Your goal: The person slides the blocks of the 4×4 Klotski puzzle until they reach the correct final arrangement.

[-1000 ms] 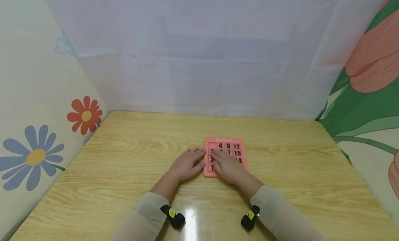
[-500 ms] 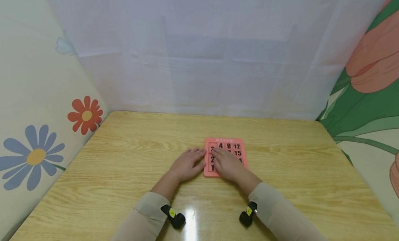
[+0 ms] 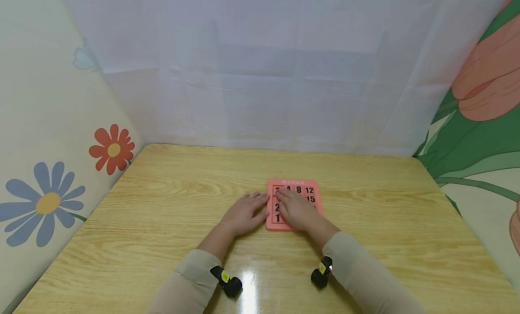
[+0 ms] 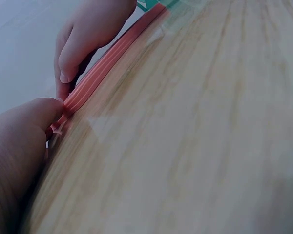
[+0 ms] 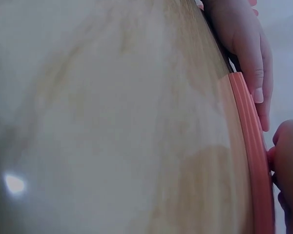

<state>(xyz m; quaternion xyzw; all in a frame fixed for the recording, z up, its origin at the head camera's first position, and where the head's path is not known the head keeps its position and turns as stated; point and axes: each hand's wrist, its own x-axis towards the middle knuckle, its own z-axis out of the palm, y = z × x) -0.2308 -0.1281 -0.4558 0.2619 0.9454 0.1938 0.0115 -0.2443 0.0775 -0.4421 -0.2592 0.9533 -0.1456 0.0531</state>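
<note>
A pink number slide puzzle (image 3: 270, 219) lies flat on the table, black numerals on its tiles. My left hand (image 3: 244, 214) rests at its left side, fingers extended and touching the frame's edge; in the left wrist view the left thumb (image 4: 49, 109) meets the pink rim (image 4: 112, 53). My right hand (image 3: 299, 210) lies over the middle of the puzzle, its fingertips on the tiles at upper left. Beside those fingertips the 3 tile (image 3: 277, 190) sits in the top left corner. Several tiles are hidden beneath the right hand.
The wood-grain table (image 3: 183, 183) surrounds the puzzle. A white cloth (image 3: 260, 102) hangs behind it, with flower-printed panels (image 3: 48, 102) on both sides. Small black cameras (image 3: 231, 287) are strapped at both wrists.
The 3 tile has slid away from me into the gap at the top left corner. My right hand has shifted slightly forward with it; the left hand has stayed put.
</note>
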